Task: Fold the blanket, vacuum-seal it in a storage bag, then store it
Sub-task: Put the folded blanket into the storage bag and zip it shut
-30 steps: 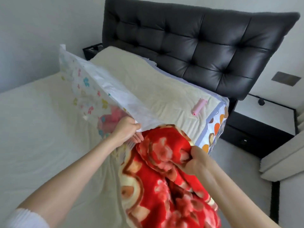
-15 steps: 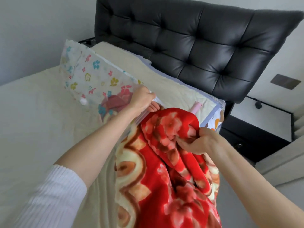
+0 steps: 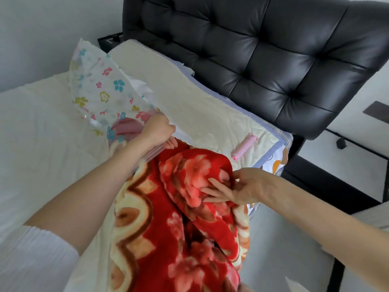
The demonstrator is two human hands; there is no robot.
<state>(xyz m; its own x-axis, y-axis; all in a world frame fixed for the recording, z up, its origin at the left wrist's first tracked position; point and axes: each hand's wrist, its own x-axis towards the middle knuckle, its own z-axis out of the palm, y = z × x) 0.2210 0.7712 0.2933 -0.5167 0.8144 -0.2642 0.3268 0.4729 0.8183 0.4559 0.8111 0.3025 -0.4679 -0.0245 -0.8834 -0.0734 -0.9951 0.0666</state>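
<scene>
A thick red blanket [image 3: 174, 234] with pink flowers and a cream-brown border lies bunched on the bed's near corner. A clear storage bag [image 3: 99, 91] printed with small coloured flowers stands lifted behind it. My left hand [image 3: 157, 130] grips the bag's upper edge at its mouth, right above the blanket's top end. My right hand [image 3: 235, 188] lies against the blanket's rounded top fold, fingers straight and pressing into the fleece. Part of the blanket shows pink through the bag's lower wall.
A pink hand pump [image 3: 244, 146] lies on the cream quilted pillow [image 3: 189, 102] by the black tufted headboard [image 3: 263, 51]. The white bed sheet [image 3: 37, 131] spreads to the left. A dark bedside table [image 3: 347, 165] and grey floor are to the right.
My right hand let go of its pinch on the blanket's fold and now presses it with straight fingers. The left hand still holds the bag's mouth, which has dropped lower over the blanket.
</scene>
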